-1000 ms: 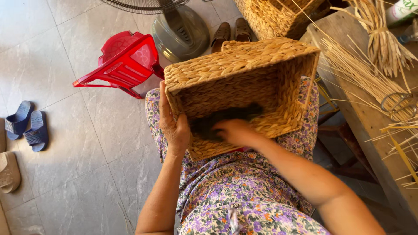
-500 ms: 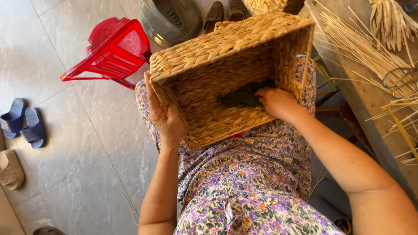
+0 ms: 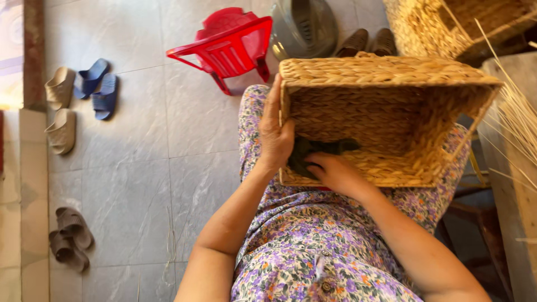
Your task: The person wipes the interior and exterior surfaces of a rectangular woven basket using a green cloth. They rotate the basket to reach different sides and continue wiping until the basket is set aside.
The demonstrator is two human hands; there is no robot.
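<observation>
Along the left edge we saw pairs of sandals point(image 3: 61, 112) lying on the grey tiled floor point(image 3: 140, 168), two beige, one blue pair beside them, and a brown pair lower down. Further right stood a red plastic stool point(image 3: 229, 42), with the grey base of a fan point(image 3: 305, 25) just behind it.

Our left hand point(image 3: 275, 134) lay flat against the left outer wall of the woven basket point(image 3: 386, 72), thumb hooked over the rim, steadying it. The basket rested tipped on its side across our lap, on the flowered dress point(image 3: 313, 246), its mouth facing us. Our right hand point(image 3: 335, 170) reached into the near left corner of the basket, fingers closed on a dark cloth point(image 3: 313, 151) pressed against the weave (whether it rubbed or only rested there, we could not tell).

As for the work, we judged the weaving itself finished: walls, floor and the thick braided rim all looked complete and even, golden straw with no gaps visible. What seemed left was the wiping of the inside, and the pictures did not show how much of it was already done.

At the far right, loose straw stalks point(image 3: 517, 117) lay over a wooden bench point(image 3: 512, 184), and a second basket point(image 3: 447, 25) sat above.
</observation>
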